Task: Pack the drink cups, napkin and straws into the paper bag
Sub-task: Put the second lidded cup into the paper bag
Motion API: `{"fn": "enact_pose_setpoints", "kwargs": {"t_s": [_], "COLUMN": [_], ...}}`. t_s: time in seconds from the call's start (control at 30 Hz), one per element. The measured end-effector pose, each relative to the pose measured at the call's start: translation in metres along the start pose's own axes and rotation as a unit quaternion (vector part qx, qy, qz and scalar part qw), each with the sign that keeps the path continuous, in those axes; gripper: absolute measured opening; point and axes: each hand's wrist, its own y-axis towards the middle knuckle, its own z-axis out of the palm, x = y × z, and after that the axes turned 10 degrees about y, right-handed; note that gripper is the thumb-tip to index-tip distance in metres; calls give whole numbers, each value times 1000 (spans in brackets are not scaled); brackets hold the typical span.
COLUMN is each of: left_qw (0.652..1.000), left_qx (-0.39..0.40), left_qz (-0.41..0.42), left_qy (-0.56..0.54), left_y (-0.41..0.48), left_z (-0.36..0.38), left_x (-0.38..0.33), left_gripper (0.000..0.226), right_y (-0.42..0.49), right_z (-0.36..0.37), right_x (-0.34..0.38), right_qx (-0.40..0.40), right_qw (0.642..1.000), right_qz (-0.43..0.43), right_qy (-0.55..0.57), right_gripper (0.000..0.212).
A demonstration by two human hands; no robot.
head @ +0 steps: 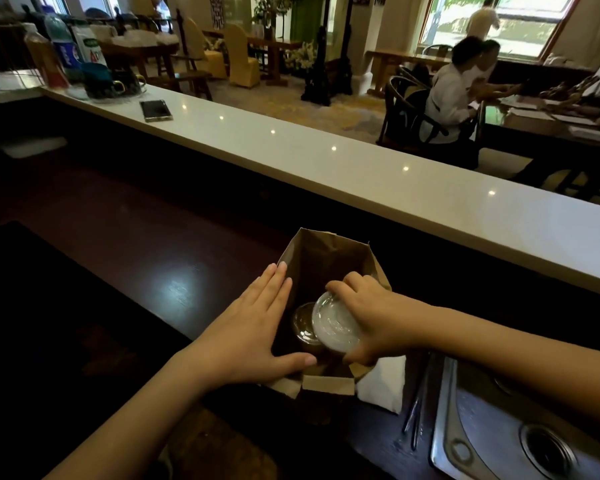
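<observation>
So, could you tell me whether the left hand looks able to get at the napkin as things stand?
Probably not directly. The left hand rests flat on the paper bag's left wall, and the napkin lies on the bag's far right side, with the bag and the right hand, holding a cup, between them.

Dark wood worktop (pixel 125 237) in shadow, steel sink (pixel 520 427) at its near right corner, long white counter ledge (pixel 326 161) along the far edge. Beyond it, patterned carpet (pixel 343 112), yellow-covered chairs (pixel 241 57), wooden tables (pixel 274 46). Bright daylight through a wood-framed window (pixel 499 19) at far right.
</observation>
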Motion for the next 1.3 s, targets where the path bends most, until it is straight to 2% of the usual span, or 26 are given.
{"fn": "enact_pose_setpoints", "kwargs": {"t_s": [0.13, 0.23, 0.33, 0.43, 0.57, 0.7, 0.87, 1.03, 1.3], "left_qw": [1000, 999, 998, 997, 997, 998, 999, 1000, 1000], "left_qx": [2, -4, -12, -10, 0, 20, 25, 18, -7], "left_qz": [1, 1, 2, -5, 1, 2, -1, 0, 8], "left_qy": [-28, -51, -58, -73, -76, -51, -36, -7, 19], "left_y": [4, 6, 8, 8, 8, 6, -5, -20, -29], "left_z": [3, 6, 7, 8, 7, 5, 3, 3, 3], "left_x": [-3, -5, -6, -6, -4, 2, 4, -2, -21], "left_gripper": [113, 114, 115, 116, 117, 121, 120, 118, 114], "right_y": [6, 30, 61, 82, 80, 62, 36, 34, 42], "right_z": [-5, -8, -4, 16, 43, 58, 62, 81, 114], "right_x": [11, 23, 37, 46, 49, 50, 37, 28, 17], "right_qx": [13, 3, 7, 40, 55, 46, 61, 80, 84], "right_qw": [999, 997, 995, 989, 977, 982, 992, 994, 992], "right_qz": [33, 75, 100, 135, 195, 148, 42, 42, 80], "right_qy": [10, 29, -10, -48, 63, 106, 102, 66, 49], "right_gripper": [105, 94, 85, 85, 77, 68, 92, 102, 107]}}
